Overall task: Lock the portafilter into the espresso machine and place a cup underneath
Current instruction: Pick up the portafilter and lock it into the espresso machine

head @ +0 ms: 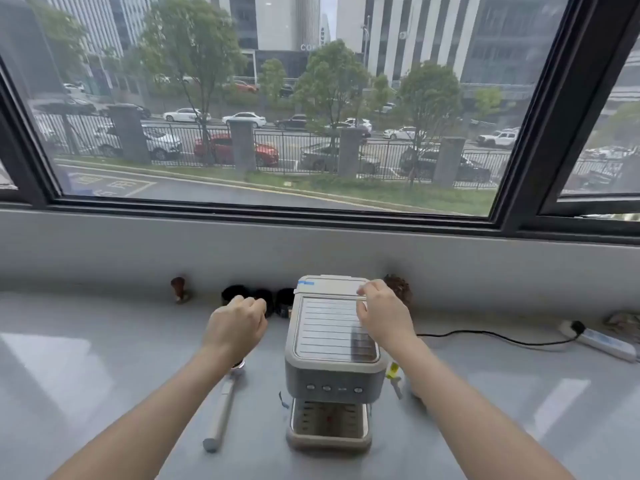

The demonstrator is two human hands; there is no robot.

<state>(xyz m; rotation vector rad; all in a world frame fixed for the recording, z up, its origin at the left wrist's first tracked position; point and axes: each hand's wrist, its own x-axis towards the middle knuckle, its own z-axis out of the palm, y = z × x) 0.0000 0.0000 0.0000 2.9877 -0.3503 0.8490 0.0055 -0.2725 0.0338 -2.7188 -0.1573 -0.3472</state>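
Reaching over the espresso machine (331,344), both hands loosely curled, fingers together, holding nothing.
Portafilter (223,403) lies on the counter (104,368) left; right hand (382,315) perhaps touching its top, left hand (235,327) hovering.

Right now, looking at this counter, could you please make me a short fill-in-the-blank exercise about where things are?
1. The portafilter lies on the counter to the ____ of the espresso machine.
2. The right hand rests on the ____ of the machine.
3. The drip tray has ____ cup on it.
4. The black cable runs to a ____ strip.

Missing words: left; top; no; power
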